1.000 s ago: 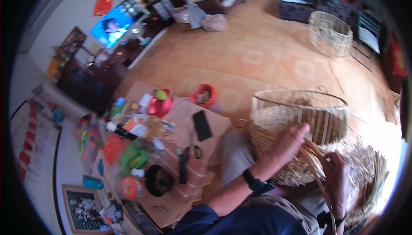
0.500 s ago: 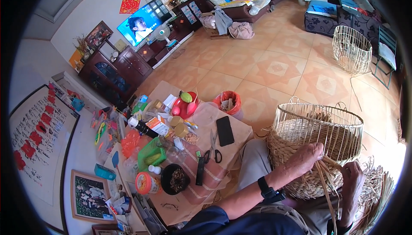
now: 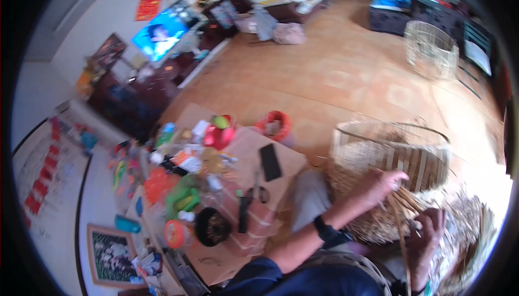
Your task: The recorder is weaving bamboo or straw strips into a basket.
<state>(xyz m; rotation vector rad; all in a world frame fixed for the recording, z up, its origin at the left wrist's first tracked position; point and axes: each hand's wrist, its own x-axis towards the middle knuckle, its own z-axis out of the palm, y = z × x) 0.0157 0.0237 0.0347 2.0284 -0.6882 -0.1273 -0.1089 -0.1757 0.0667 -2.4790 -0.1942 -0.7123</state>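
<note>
A large round basket (image 3: pixel 370 230) stands at my knees, its lower part woven from straw and its upper part bare upright stakes under a rim. My left hand (image 3: pixel 383 184), with a dark watch on the wrist, is at the near side of the basket, its fingers closed around straw strands (image 3: pixel 406 201). These strands stretch toward my right hand (image 3: pixel 428 232), which is lower and further right, fingers curled on them. A long strand hangs down between the hands. Motion blur hides the exact finger grip.
Loose straw (image 3: pixel 469 236) lies right of the basket. At left, a table (image 3: pixel 286 161) holds a phone (image 3: pixel 271 162), scissors (image 3: pixel 258 190), a black bowl (image 3: pixel 213 227) and several jars. An orange-lined bin (image 3: pixel 277 124) stands beyond it. Another stake frame (image 3: pixel 431 51) stands on the tiled floor.
The whole view has shifted and blurred, with the scene sliding left. My right hand has turned and its fingers show more; my left hand remains at the basket's near side.
</note>
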